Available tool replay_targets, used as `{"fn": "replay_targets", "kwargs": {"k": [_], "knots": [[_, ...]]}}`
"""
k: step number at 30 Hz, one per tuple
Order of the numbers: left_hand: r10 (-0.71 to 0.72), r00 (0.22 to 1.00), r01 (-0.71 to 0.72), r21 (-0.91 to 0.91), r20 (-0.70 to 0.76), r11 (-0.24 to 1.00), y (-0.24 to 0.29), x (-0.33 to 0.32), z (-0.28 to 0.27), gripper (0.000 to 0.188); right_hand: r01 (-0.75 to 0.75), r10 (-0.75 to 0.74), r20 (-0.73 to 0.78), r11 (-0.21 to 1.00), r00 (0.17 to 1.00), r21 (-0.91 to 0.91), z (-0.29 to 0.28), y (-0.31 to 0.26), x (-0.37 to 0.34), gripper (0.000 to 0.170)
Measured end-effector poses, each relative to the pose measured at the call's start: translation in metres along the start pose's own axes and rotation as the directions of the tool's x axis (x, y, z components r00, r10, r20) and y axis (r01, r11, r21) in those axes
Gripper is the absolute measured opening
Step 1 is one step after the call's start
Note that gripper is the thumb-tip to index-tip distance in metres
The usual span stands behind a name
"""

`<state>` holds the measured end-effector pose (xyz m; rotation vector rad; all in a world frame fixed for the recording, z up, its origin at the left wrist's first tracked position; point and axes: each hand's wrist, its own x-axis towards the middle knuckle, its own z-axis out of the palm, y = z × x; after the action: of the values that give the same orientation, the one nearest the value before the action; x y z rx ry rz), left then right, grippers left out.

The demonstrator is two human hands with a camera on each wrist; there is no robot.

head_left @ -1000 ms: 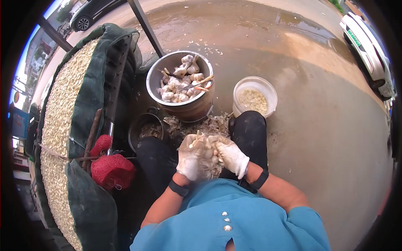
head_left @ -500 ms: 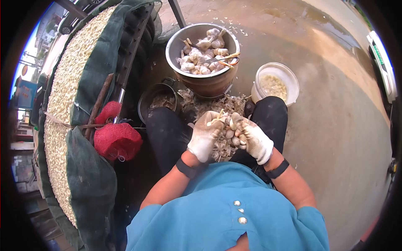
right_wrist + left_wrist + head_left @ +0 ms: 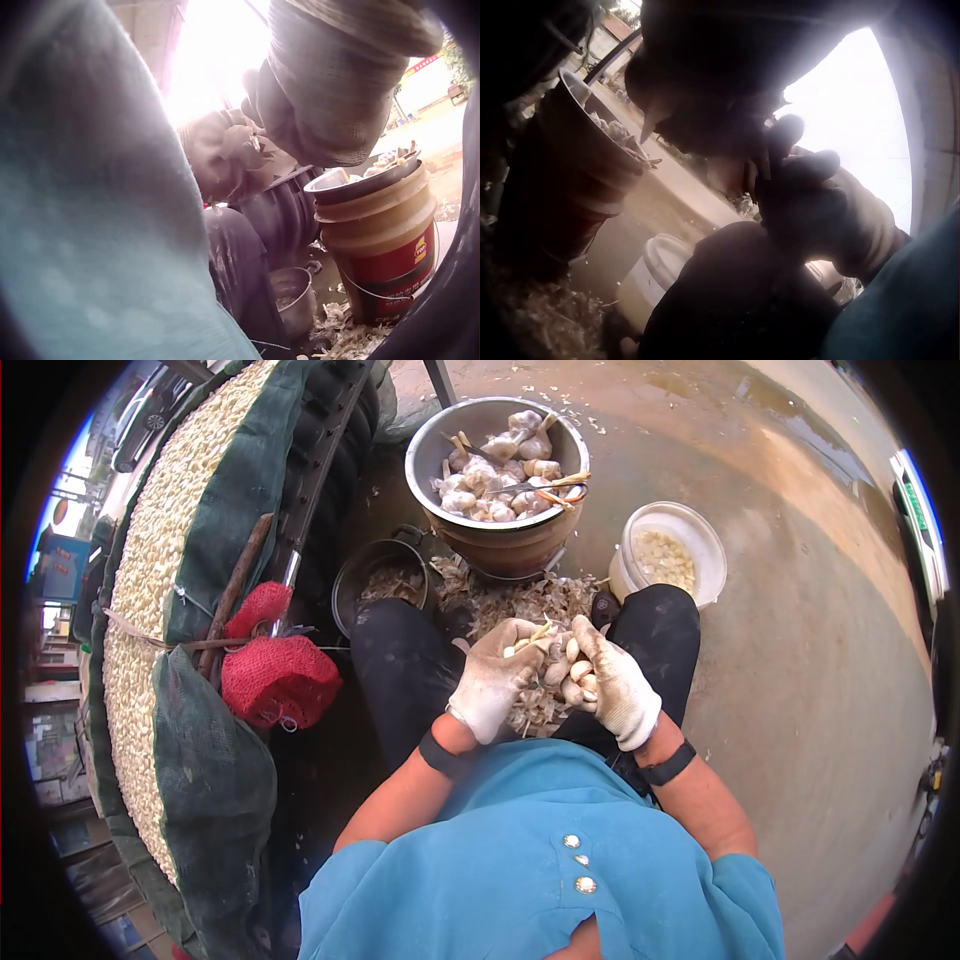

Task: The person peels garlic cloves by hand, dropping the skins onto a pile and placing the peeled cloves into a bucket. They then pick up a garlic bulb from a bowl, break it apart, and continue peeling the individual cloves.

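Note:
Both hands wear whitish work gloves with soiled fingers and meet above the lap. The left hand (image 3: 497, 678) curls round garlic pieces, with a pale stem (image 3: 541, 631) poking up at its fingertips. In the right hand (image 3: 622, 693) several garlic cloves (image 3: 580, 686) lie against the palm and fingers, some pale and some in purplish skin. Its thumb is up near the left fingertips. Both wrist views are dark around the gloves, and the left hand's grip is largely hidden there. Dry garlic skins (image 3: 535, 715) lie below the hands.
Ahead stands a bucket topped by a metal basin (image 3: 420, 470) of garlic bulbs (image 3: 480, 480), with scissors (image 3: 545, 485) on them. A white tub (image 3: 708, 550) of peeled cloves is at right, a metal pot (image 3: 345, 585) at left. Left are a clove-filled green mesh bag (image 3: 215, 790) and red netting (image 3: 280, 685).
The head view has shifted, so the scene sits lower left to right. The hands have drawn slightly apart at the fingers, and more cloves show in the right hand.

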<state>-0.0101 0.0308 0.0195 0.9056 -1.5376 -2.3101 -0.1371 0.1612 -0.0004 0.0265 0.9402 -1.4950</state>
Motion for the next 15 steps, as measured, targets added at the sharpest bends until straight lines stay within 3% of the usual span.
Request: {"fn": "replay_targets", "kwargs": {"k": [2, 4, 6, 8, 9, 11, 13, 15], "knots": [[0.099, 0.993, -0.115, 0.275, 0.072, 0.955, 0.007, -0.004, 0.001, 0.024, 0.001, -0.002, -0.051, 1.0, 0.999, -0.024, 0.001, 0.0, 0.001, 0.031], [0.085, 0.991, -0.116, 0.376, 0.099, 0.919, 0.012, -0.004, 0.0, 0.025, 0.001, -0.006, -0.104, 0.999, 0.995, -0.047, 0.003, 0.001, 0.004, 0.031], [0.068, 0.99, -0.119, 0.473, 0.125, 0.873, 0.008, -0.002, -0.002, 0.026, -0.061, 0.035, -0.266, 0.994, 0.963, -0.089, 0.007, 0.003, 0.007, 0.033], [0.181, 0.949, -0.31, 0.659, 0.257, 0.686, -0.004, 0.004, -0.008, 0.028, -0.021, 0.001, -0.255, 0.997, 0.967, -0.074, 0.019, 0.004, 0.005, 0.032], [0.181, 0.949, -0.31, 0.658, 0.258, 0.686, -0.005, 0.005, -0.007, 0.028, 0.02, -0.034, -0.244, 0.998, 0.969, -0.06, 0.023, 0.005, 0.004, 0.032], [0.25, 0.933, -0.348, 0.824, 0.258, 0.448, -0.008, 0.003, -0.003, 0.025, 0.008, -0.03, -0.218, 0.995, 0.975, -0.101, 0.015, 0.016, 0.012, 0.032], [0.267, 0.935, -0.333, 0.83, 0.232, 0.448, -0.015, 0.002, -0.001, 0.023, 0.061, -0.144, -0.245, 0.947, 0.959, -0.316, 0.012, 0.02, 0.015, 0.031], [0.283, 0.937, -0.319, 0.834, 0.206, 0.449, -0.018, -0.001, -0.001, 0.022, 0.003, -0.108, -0.242, 0.916, 0.964, -0.4, 0.014, 0.012, 0.012, 0.032]]}}
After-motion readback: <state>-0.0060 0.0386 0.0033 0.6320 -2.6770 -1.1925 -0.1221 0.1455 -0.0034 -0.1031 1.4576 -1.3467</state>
